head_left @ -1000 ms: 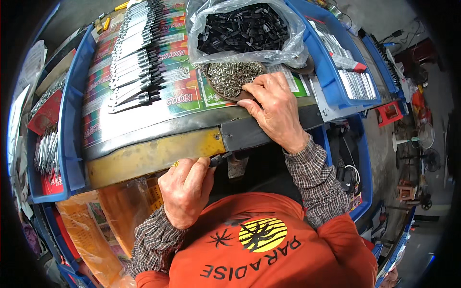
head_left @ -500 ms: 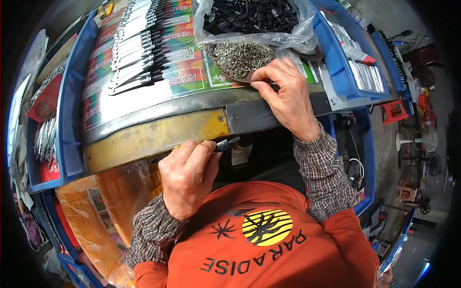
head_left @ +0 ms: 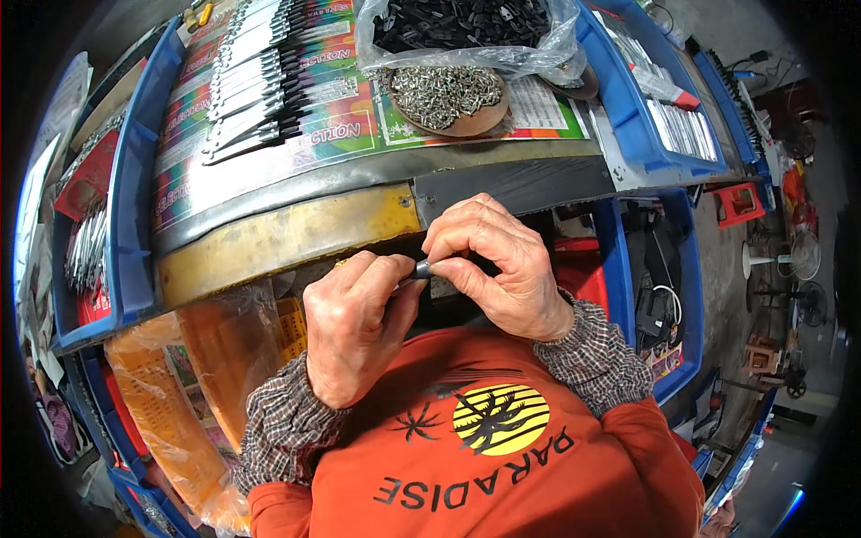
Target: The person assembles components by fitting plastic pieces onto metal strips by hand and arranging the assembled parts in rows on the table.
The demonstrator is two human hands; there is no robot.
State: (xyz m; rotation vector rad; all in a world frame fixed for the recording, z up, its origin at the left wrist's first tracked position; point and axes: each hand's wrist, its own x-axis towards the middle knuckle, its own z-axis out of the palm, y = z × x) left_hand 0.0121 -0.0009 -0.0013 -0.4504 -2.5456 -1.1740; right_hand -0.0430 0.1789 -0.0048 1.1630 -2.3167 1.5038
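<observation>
In front of my chest, just off the bench's near edge, both hands meet. My left hand [head_left: 352,314] is closed, its thumb and fingers pinching a small black part [head_left: 422,268] with a rounded end. Fingertips of my right hand [head_left: 498,269] are pinched together at that end of the part; whatever lies between them is hidden. Beyond the hands, a brown round dish [head_left: 480,124] bears a heap of small shiny metal pins [head_left: 444,92]. Behind it a clear plastic bag [head_left: 372,56] holds many loose black pieces [head_left: 462,25].
Flat metal strips with black ends [head_left: 251,76] lie in a column on the bench's left. Blue bins stand at the left [head_left: 134,197] and right [head_left: 628,94]; another blue bin [head_left: 691,350] sits lower right. Orange crates [head_left: 211,359] under plastic are below the bench edge [head_left: 296,238].
My right hand has come from the edge of the pin dish down and left to my left hand. It now touches the black part, which my left hand still holds.
</observation>
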